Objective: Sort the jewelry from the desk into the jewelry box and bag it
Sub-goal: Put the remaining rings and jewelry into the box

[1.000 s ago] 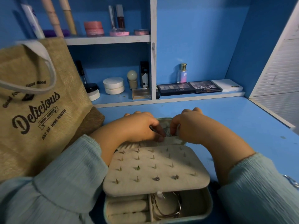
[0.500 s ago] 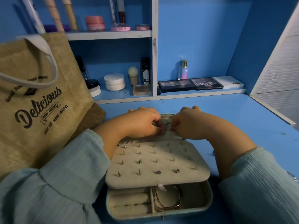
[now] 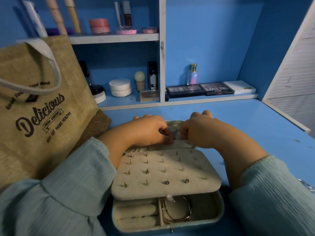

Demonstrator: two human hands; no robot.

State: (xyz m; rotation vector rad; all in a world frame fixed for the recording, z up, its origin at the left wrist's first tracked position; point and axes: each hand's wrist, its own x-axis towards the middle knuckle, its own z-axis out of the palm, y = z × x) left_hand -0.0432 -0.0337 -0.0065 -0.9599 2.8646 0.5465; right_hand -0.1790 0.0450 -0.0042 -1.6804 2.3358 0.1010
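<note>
Head view: the left hand (image 3: 150, 130) and right hand (image 3: 201, 129) stay curled, fingertips pinching a small metal piece of jewelry (image 3: 175, 134) between them above the far end of the open jewelry box (image 3: 219, 213), as before. The stud panel (image 3: 163, 172) lies flat, bangles (image 3: 177, 210) beneath. The burlap bag (image 3: 39, 106) stands left on the desk (image 3: 255, 126).

**Jewelry box lying open on the desk**

The box (image 3: 167, 217) is lying open, its beige stud panel (image 3: 166, 172) carrying earrings (image 3: 185, 180) on some pins. A silver bangle (image 3: 177, 210) is resting in the lower right compartment beside ring rolls. A small silver piece (image 3: 175, 133) is sitting at the lid. The jute bag (image 3: 39, 106) is standing left.
</note>
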